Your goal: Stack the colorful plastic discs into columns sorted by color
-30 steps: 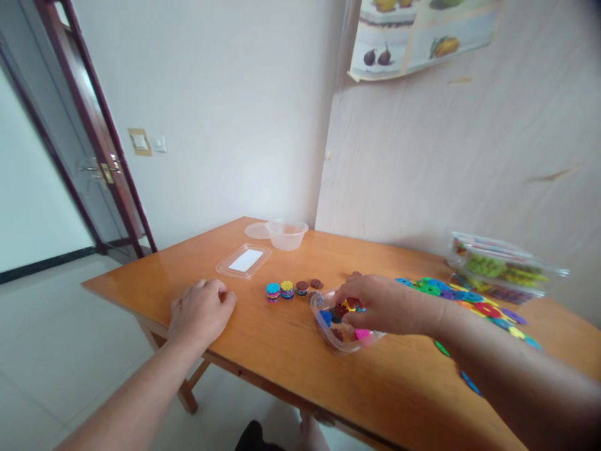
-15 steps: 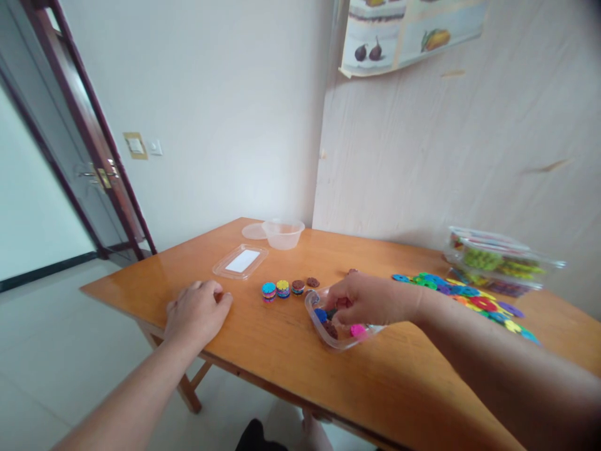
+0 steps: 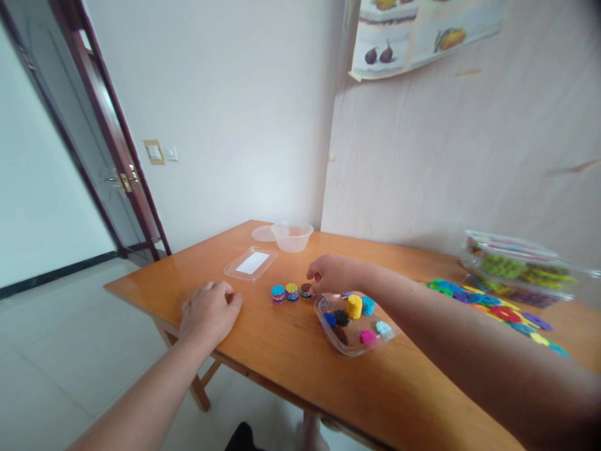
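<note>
My left hand point(image 3: 211, 313) rests on the table near its front left edge, fingers loosely bent, thumb apart, nothing in it. My right hand point(image 3: 335, 274) is just behind the clear plastic tray point(image 3: 350, 352), its fingers drawn together beside a brown-topped stack of discs point(image 3: 306, 290); what they hold is hidden. To the left stand a yellow-topped stack point(image 3: 292, 292) and a blue-topped stack point(image 3: 278, 294) of notched plastic discs. Inside the tray lie a yellow stack point(image 3: 354, 307), a black disc point(image 3: 342, 318), a pink disc point(image 3: 368, 337), a pale blue disc point(image 3: 383, 327) and others.
A clear lid with a white label point(image 3: 252, 263) lies farther back, near a translucent round bowl point(image 3: 292, 238) and its lid point(image 3: 263, 233). Many coloured flat pieces point(image 3: 504, 313) spread at the right, beside stacked clear boxes point(image 3: 521, 266). A wall stands behind the table.
My right hand has come out of the tray and moved up and left to the brown-topped stack. The tray's contents now show. My left hand stays put on the table; the view has shifted slightly.
</note>
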Tool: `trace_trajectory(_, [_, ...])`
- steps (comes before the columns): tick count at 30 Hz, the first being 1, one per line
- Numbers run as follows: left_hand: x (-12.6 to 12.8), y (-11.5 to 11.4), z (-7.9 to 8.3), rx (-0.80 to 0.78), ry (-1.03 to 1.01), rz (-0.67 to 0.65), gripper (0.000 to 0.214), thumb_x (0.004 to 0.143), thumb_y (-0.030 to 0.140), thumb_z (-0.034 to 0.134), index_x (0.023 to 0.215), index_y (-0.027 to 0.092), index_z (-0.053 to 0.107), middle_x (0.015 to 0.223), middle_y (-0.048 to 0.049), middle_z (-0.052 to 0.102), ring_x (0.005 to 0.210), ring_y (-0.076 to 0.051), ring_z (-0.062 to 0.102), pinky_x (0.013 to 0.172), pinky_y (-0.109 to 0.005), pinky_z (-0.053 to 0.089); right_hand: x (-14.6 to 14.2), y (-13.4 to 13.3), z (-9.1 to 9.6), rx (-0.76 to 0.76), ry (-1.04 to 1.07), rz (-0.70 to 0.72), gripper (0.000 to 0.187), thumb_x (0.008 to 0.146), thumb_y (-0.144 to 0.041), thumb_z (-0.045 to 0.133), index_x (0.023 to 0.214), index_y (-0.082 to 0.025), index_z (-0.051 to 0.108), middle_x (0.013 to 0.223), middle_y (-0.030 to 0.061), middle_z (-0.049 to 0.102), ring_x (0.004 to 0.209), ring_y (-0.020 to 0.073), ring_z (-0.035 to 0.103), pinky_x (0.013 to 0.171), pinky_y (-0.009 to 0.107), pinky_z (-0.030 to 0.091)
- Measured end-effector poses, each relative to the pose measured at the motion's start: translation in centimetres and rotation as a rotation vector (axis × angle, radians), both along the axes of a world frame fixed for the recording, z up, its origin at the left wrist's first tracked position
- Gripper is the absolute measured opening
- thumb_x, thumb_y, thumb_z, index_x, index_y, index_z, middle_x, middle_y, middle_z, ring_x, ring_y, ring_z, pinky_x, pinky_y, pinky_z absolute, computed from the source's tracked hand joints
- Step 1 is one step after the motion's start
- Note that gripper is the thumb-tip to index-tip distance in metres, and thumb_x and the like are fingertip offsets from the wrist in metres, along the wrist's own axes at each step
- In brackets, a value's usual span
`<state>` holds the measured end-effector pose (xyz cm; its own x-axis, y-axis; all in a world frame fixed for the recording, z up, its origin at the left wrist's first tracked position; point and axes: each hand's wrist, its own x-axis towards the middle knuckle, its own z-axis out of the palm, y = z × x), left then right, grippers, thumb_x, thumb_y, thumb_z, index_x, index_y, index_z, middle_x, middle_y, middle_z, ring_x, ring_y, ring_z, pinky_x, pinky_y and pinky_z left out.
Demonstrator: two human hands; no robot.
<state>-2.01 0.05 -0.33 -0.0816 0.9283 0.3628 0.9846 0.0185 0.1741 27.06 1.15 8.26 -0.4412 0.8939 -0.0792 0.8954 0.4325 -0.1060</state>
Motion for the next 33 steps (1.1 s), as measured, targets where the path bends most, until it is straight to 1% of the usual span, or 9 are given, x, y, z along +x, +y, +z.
trace_trajectory(3, [0.0, 0.0, -0.1, 0.014, -0.007, 0.003, 0.032, 0.083, 0.048, 0.043, 0.091, 0.027, 0.065, 0.101, -0.007, 0.065, 0.099, -0.029, 0.06, 0.081, -0.042, 0.043, -0.6, 0.6, -0.1, -0.032, -0.065, 0.038, 0.046, 0.074, -0.045, 0.063, 0.112, -0.022, 0.072, 0.106, 0.0069, 0.073, 0.082, 0.0205, 0.066, 0.061, 0.026, 0.042])
trace_trajectory(8, [0.0, -0.2, -0.1, 0.013, -0.02, -0.004, 0.031, 0.082, 0.047, 0.044, 0.092, 0.026, 0.065, 0.102, -0.0071, 0.065, 0.1, -0.029, 0.059, 0.082, -0.042, 0.043, -1.1, 0.5, -0.3, -0.065, -0.14, 0.035, 0.033, 0.077, -0.042, 0.057, 0.093, -0.021, 0.076, 0.086, 0.0061, 0.073, 0.067, 0.018, 0.062, 0.055, 0.026, 0.038])
trace_trajectory(11, [-0.1, -0.2, -0.2, 0.012, -0.031, -0.005, 0.031, 0.083, 0.048, 0.044, 0.091, 0.026, 0.066, 0.102, -0.007, 0.065, 0.101, -0.029, 0.059, 0.084, -0.042, 0.043, -1.3, 0.3, -0.2, -0.066, -0.105, 0.003, 0.029, 0.077, -0.04, 0.059, 0.092, -0.021, 0.075, 0.087, 0.005, 0.074, 0.066, 0.0167, 0.062, 0.053, 0.025, 0.037])
trace_trajectory(14, [-0.1, -0.1, -0.2, 0.008, -0.035, -0.006, 0.031, 0.083, 0.048, 0.044, 0.091, 0.026, 0.066, 0.102, -0.007, 0.065, 0.101, -0.029, 0.059, 0.085, -0.042, 0.043, -0.9, -0.2, 0.2, -0.047, -0.017, -0.015, 0.031, 0.074, -0.041, 0.063, 0.096, -0.022, 0.073, 0.093, 0.0041, 0.074, 0.073, 0.0166, 0.063, 0.054, 0.024, 0.039])
trace_trajectory(18, [0.0, 0.0, -0.2, 0.004, -0.036, -0.01, 0.033, 0.083, 0.048, 0.043, 0.092, 0.026, 0.066, 0.105, -0.0073, 0.065, 0.102, -0.03, 0.059, 0.086, -0.043, 0.043, 0.9, -2.2, 1.3, -0.023, 0.11, -0.044, 0.03, 0.073, -0.037, 0.066, 0.1, -0.024, 0.07, 0.094, 0.0019, 0.072, 0.076, 0.0157, 0.063, 0.056, 0.022, 0.04])
trace_trajectory(23, [0.1, 0.0, 0.0, -0.014, -0.03, 0.0, 0.034, 0.083, 0.048, 0.043, 0.093, 0.026, 0.065, 0.104, -0.0083, 0.065, 0.102, -0.031, 0.059, 0.084, -0.045, 0.043, 3.0, -6.5, 2.6, -0.063, 0.098, 0.04, 0.025, 0.075, -0.031, 0.063, 0.098, -0.024, 0.069, 0.091, 0.0015, 0.07, 0.077, 0.0159, 0.061, 0.062, 0.023, 0.041])
trace_trajectory(27, [0.0, 0.0, 0.1, -0.024, -0.026, 0.0, 0.034, 0.083, 0.048, 0.043, 0.094, 0.026, 0.065, 0.104, -0.008, 0.065, 0.101, -0.031, 0.06, 0.083, -0.046, 0.044, 3.4, -8.7, 2.1, -0.148, 0.049, 0.063, 0.024, 0.072, -0.026, 0.063, 0.094, -0.023, 0.07, 0.09, 0.0024, 0.069, 0.076, 0.0162, 0.06, 0.063, 0.024, 0.04])
trace_trajectory(30, [0.0, 0.0, 0.2, -0.032, -0.026, -0.004, 0.034, 0.083, 0.049, 0.042, 0.093, 0.026, 0.065, 0.105, -0.0075, 0.065, 0.102, -0.031, 0.06, 0.082, -0.046, 0.044, 3.1, -9.0, 1.2, -0.217, 0.041, 0.081, 0.02, 0.071, -0.024, 0.062, 0.089, -0.021, 0.069, 0.084, 0.0011, 0.068, 0.07, 0.0145, 0.059, 0.06, 0.023, 0.038])
trace_trajectory(33, [0.0, 0.0, 0.3, -0.035, -0.025, -0.001, 0.035, 0.083, 0.049, 0.041, 0.094, 0.026, 0.065, 0.107, -0.0082, 0.065, 0.103, -0.031, 0.06, 0.082, -0.046, 0.044, 3.1, -8.7, 0.7, -0.254, 0.059, 0.116, 0.015, 0.073, -0.025, 0.059, 0.085, -0.021, 0.068, 0.077, -0.0011, 0.067, 0.065, 0.0125, 0.057, 0.057, 0.021, 0.037])
